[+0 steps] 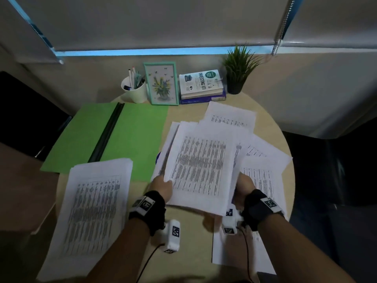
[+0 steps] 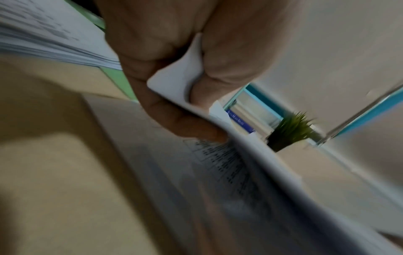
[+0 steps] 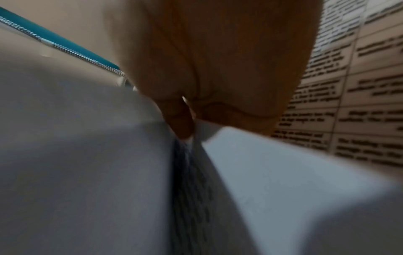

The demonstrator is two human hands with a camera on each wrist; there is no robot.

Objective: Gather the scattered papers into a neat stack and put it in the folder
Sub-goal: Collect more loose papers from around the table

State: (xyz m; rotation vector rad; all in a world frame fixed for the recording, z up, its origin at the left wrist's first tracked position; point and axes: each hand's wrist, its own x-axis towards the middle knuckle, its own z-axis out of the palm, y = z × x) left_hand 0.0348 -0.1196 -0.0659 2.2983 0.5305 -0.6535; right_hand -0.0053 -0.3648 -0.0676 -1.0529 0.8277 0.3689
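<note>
Both hands hold up a bundle of printed papers [image 1: 201, 168] above the round table. My left hand [image 1: 163, 187] pinches its lower left edge; the left wrist view shows thumb and fingers [image 2: 191, 126] closed on the sheets [image 2: 174, 81]. My right hand [image 1: 243, 185] grips the bundle's right edge, with its fingers [image 3: 181, 119] tucked between sheets [image 3: 283, 172]. An open green folder [image 1: 114, 137] lies at the left back of the table. A separate paper stack [image 1: 91, 211] lies in front of it. More loose sheets [image 1: 263, 176] lie under and beyond the bundle, one [image 1: 230, 115] near the books.
At the table's back stand a cup of pens [image 1: 135, 88], a framed flower picture [image 1: 161, 83], stacked books [image 1: 201, 86] and a potted plant [image 1: 237, 72]. The round wooden table [image 1: 189, 231] ends close to my right arm. Dark chairs flank it.
</note>
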